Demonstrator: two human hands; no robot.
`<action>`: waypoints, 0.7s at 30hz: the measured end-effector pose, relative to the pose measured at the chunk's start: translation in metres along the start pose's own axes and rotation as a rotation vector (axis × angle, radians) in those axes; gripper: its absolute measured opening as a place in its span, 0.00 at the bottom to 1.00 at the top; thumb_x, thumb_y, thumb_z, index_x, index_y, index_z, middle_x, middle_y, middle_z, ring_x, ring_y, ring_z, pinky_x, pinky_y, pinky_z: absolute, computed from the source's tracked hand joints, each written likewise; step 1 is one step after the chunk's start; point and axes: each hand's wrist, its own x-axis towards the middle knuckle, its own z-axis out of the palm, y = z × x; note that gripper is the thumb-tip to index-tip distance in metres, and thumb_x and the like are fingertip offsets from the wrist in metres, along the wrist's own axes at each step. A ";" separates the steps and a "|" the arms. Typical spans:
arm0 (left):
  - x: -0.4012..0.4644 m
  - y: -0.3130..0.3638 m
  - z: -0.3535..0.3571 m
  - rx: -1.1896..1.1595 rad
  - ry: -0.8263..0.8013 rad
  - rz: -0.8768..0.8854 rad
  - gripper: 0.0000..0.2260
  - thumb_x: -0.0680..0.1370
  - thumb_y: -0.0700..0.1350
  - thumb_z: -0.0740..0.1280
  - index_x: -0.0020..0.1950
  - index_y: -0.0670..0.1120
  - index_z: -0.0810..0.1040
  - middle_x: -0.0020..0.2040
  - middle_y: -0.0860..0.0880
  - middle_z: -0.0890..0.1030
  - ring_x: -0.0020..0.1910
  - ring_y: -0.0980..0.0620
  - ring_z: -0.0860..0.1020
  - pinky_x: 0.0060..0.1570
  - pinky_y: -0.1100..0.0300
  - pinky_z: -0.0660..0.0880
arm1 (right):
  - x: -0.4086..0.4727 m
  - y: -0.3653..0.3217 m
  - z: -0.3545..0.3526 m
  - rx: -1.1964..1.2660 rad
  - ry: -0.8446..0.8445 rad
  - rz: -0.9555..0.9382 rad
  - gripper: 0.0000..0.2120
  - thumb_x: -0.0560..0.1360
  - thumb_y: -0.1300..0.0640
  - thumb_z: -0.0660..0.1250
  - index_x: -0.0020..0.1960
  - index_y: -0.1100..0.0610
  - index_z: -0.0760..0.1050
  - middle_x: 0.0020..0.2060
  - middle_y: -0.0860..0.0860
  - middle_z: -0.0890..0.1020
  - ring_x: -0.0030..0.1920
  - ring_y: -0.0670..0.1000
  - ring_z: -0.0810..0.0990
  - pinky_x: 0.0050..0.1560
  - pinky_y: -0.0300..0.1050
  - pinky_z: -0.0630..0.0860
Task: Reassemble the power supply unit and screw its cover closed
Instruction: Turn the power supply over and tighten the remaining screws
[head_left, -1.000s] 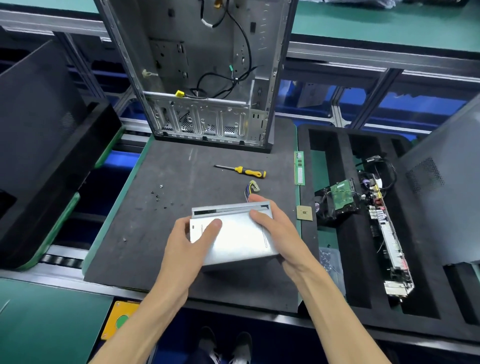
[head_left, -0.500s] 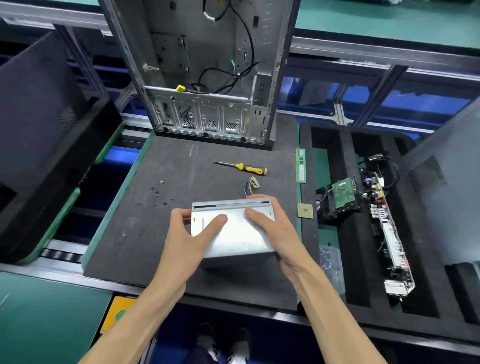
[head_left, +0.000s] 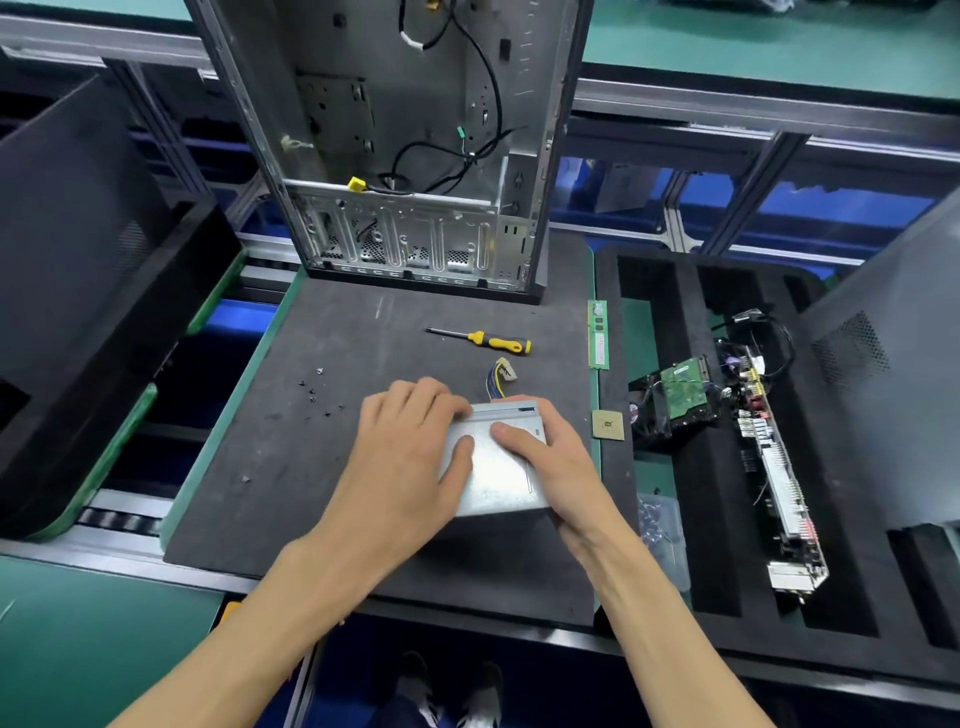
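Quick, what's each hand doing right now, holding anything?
Left hand: curled over the left end of the metal power supply box, holding it.
Right hand: gripping the box's right end, thumb on top.

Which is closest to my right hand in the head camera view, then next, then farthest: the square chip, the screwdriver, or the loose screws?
From the right hand:
1. Square chip, just to its right at the mat's edge.
2. Screwdriver, beyond it, toward the computer case.
3. Loose screws, far left, past the left hand.
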 end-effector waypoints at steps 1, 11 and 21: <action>0.004 0.003 -0.001 0.005 -0.042 0.016 0.15 0.78 0.50 0.58 0.55 0.44 0.79 0.51 0.49 0.77 0.50 0.46 0.74 0.52 0.54 0.66 | 0.001 0.000 0.000 0.000 0.001 -0.004 0.21 0.68 0.52 0.73 0.60 0.53 0.78 0.53 0.54 0.85 0.48 0.49 0.84 0.45 0.44 0.80; 0.016 0.016 -0.006 0.164 -0.115 0.134 0.10 0.77 0.45 0.65 0.53 0.41 0.80 0.47 0.44 0.77 0.43 0.41 0.75 0.42 0.44 0.75 | 0.003 0.002 0.001 0.022 -0.008 -0.020 0.20 0.68 0.53 0.73 0.60 0.54 0.78 0.50 0.53 0.85 0.45 0.48 0.84 0.42 0.41 0.80; -0.002 0.024 0.005 0.247 -0.036 0.079 0.14 0.79 0.47 0.59 0.57 0.43 0.79 0.50 0.46 0.77 0.47 0.44 0.75 0.45 0.51 0.73 | 0.001 -0.001 0.001 -0.010 -0.037 -0.008 0.24 0.70 0.52 0.74 0.64 0.54 0.76 0.53 0.54 0.85 0.47 0.48 0.84 0.44 0.41 0.79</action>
